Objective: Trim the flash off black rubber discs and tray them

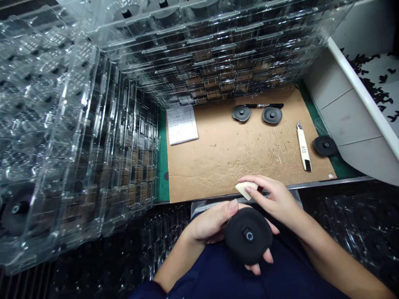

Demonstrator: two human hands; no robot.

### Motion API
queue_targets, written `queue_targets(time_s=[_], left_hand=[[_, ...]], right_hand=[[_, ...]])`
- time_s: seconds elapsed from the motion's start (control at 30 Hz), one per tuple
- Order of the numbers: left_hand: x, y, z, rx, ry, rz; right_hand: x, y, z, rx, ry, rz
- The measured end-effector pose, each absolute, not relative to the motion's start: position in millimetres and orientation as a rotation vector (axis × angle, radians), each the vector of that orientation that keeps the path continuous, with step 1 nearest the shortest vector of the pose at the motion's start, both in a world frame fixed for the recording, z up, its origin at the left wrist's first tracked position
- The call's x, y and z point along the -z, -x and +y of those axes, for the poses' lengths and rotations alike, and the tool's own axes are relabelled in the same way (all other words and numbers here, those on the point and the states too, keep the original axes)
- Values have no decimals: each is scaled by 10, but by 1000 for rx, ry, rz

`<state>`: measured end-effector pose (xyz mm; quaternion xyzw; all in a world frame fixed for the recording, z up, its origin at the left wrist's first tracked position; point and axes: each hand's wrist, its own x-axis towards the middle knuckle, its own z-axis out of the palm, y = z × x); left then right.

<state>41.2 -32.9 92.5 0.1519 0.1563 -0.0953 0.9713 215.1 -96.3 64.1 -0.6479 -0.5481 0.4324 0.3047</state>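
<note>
My left hand point(215, 224) is wrapped round a black rubber disc point(258, 232) with a small raised hub at its centre, held above my lap. Just above and to the right, my right hand point(274, 195) pinches a small cream-white block point(245, 189), which looks like an eraser or a piece of sponge. The block is close to the disc's upper edge but apart from it. Parts of the left fingers are hidden behind the disc, and their tips show at its right and lower edge.
Brown cardboard point(215, 158) covers the bench. On it lie two black discs point(242, 113), a black pen point(264, 105), a cream utility knife point(303, 147) and a printed paper point(182, 124). Another disc point(326, 145) sits right. Clear plastic trays point(205, 54) stack behind and left. Black scraps point(370, 79) lie upper right.
</note>
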Motion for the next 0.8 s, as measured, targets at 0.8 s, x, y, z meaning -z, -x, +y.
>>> queue_targets(time_s=[0.8], left_hand=[[-747, -344, -274, -226, -376, 652]], right_hand=[[-587, -2203, -872, -830, 1653, -1396]])
